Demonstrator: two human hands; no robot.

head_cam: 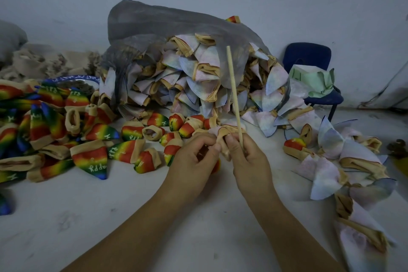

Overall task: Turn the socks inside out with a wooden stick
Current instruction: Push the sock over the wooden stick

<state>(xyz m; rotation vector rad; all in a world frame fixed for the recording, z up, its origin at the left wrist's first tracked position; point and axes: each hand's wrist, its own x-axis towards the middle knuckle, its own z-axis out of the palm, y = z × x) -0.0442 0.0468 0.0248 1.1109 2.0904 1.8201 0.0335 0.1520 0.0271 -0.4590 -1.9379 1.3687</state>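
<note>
A tan-cuffed sock [223,137] is bunched between both hands above the white surface. My left hand [194,157] pinches its cuff from the left. My right hand [249,159] pinches the cuff from the right and also holds a thin wooden stick [234,93], which rises nearly upright from between its fingers. The stick's lower end is hidden inside my right hand. A bit of red sock fabric shows under my left hand.
Rainbow socks [88,139] lie spread at the left. A grey plastic bag [154,26] spills a heap of pale socks [198,79] at the back centre, and more pale socks [331,170] lie at the right. A blue chair [309,55] stands against the wall.
</note>
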